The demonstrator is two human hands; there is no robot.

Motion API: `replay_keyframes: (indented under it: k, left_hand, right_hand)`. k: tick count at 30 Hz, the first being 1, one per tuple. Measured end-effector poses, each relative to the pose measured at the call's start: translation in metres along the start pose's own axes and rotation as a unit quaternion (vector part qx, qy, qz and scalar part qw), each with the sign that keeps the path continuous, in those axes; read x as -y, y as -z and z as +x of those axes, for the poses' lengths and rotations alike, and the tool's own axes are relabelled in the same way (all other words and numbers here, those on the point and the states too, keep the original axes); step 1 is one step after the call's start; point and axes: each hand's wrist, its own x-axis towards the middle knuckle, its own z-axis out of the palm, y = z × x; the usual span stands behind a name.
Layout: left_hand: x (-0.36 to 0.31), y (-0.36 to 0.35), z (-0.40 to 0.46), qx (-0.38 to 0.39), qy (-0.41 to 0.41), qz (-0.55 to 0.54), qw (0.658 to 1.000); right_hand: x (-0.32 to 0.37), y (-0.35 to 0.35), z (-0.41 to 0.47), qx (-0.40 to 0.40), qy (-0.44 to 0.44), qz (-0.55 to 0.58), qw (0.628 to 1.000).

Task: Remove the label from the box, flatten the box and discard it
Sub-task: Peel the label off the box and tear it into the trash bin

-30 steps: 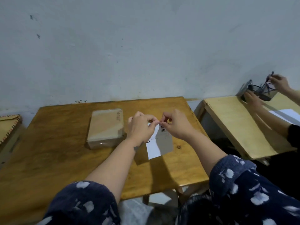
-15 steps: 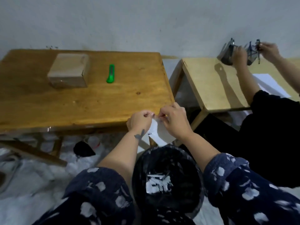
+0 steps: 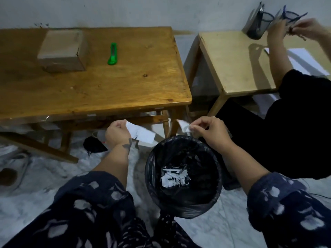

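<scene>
The white label is torn in two. My left hand (image 3: 117,133) grips the larger piece (image 3: 143,134), and my right hand (image 3: 209,131) pinches a small strip (image 3: 183,126). Both hands hover just beyond the far rim of a bin lined with a black bag (image 3: 184,206), which holds several white paper scraps (image 3: 174,178). The brown cardboard box (image 3: 62,51) sits closed on the far left of the wooden table (image 3: 125,86), well away from both hands.
A green utility knife (image 3: 112,54) lies on the table right of the box. A second, paler table (image 3: 236,65) stands to the right, where another person (image 3: 300,97) handles a mesh pen holder (image 3: 258,26). A small black pouch (image 3: 94,146) lies on the floor.
The view dropped from the table to the bin. My hands carried the label down over the bin, then pulled apart, tearing it into two pieces.
</scene>
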Motion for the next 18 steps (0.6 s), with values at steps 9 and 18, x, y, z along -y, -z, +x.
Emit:
replay_keyframes:
  k: [9, 18]
  left_hand:
    - [-0.030, -0.034, -0.046, 0.230, -0.064, -0.076, 0.968]
    - [-0.046, -0.036, -0.065, 0.427, -0.058, -0.134, 0.892]
  right_hand:
    - [0.012, -0.010, 0.008, 0.041, -0.141, 0.201, 0.969]
    - [-0.001, -0.003, 0.017, -0.060, -0.215, 0.305, 0.926]
